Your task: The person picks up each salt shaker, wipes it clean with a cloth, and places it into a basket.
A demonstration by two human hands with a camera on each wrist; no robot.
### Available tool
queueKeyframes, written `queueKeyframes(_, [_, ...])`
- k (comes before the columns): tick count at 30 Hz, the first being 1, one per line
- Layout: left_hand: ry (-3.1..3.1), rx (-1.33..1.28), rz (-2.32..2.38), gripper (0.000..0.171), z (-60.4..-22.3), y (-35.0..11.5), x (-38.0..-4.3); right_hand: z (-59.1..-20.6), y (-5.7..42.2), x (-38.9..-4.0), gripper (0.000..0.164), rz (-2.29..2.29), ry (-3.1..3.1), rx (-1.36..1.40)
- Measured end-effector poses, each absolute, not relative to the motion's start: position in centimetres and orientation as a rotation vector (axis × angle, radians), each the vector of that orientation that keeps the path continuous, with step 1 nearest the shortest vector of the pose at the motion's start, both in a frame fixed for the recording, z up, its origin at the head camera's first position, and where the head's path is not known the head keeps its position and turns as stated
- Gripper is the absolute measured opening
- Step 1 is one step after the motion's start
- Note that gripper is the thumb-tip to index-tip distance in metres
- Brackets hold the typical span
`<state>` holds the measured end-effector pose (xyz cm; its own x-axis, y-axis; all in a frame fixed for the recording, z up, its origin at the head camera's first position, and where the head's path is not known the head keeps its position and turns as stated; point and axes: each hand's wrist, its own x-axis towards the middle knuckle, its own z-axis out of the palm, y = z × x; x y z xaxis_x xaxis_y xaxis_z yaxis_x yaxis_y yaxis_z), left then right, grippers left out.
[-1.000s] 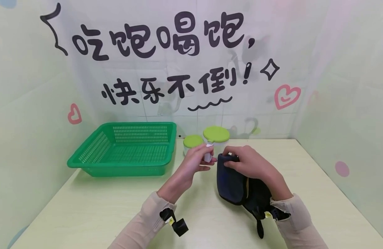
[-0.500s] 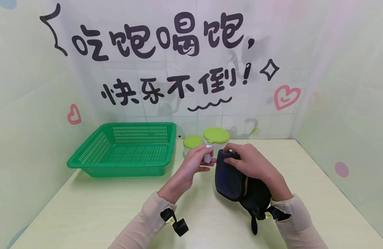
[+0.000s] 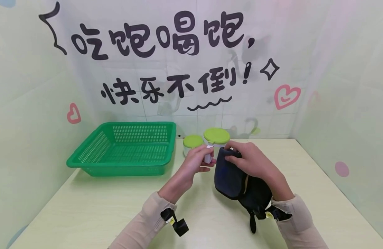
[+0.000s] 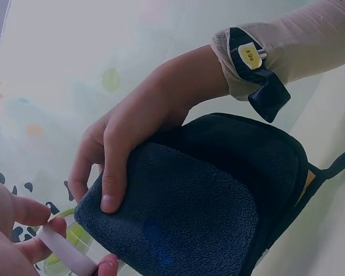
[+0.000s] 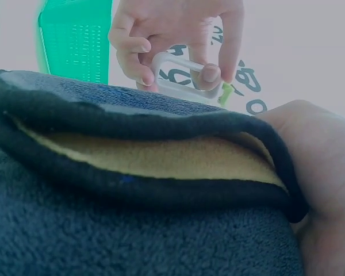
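Observation:
My left hand [image 3: 193, 160] pinches a white rounded rectangular loop [image 5: 184, 91] between thumb and fingers. In the right wrist view the loop shows an opening through its middle. Just right of it, my right hand [image 3: 255, 160] grips the upper end of a dark blue fuzzy cloth piece [image 3: 229, 176], folded over, with black edging. Its thumb lies on the near face in the left wrist view, and the other fingers go behind. A tan inner side [image 5: 155, 158] shows between the cloth's edges. From its lower end hangs a black strap [image 3: 253, 223].
A green perforated basket [image 3: 117, 170] stands at the back left of the pale table [image 3: 85, 207]. Two tubs with lime-green lids, a smaller one [image 3: 193, 141] and a larger one [image 3: 216, 135], stand behind the hands. A printed curtain [image 3: 166, 114] closes the back.
The right hand has raised and tilted the dark blue cloth slightly, and its hanging strap has swung left. The left hand with the white loop has stayed almost still.

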<state>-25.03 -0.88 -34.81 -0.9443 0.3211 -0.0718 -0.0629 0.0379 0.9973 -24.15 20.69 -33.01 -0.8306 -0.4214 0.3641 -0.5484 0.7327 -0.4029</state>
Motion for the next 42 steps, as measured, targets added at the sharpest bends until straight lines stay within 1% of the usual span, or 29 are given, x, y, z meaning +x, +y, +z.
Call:
queueKeyframes(12, [2.042, 0.229, 1.993, 0.027, -34.80, -0.69, -25.26, -33.54, 20.52, -24.62, 0.016, 0.671, -2.817, 0.814])
queueKeyframes(17, [2.033, 0.233, 1.998, 0.028, -34.90, -0.69, -25.33, -33.51, 20.59, -24.59, 0.016, 0.668, -2.825, 0.814])
queueKeyframes(31, [2.033, 0.233, 1.996, 0.030, -35.20, -0.70, -25.42, -33.01, 20.67, -24.20, 0.017, 0.703, -2.634, 0.756])
queueKeyframes(42, [2.016, 0.246, 2.010, 0.030, -35.31, -0.79, -25.43, -33.11, 20.71, -24.38, 0.016, 0.682, -2.810, 0.777])
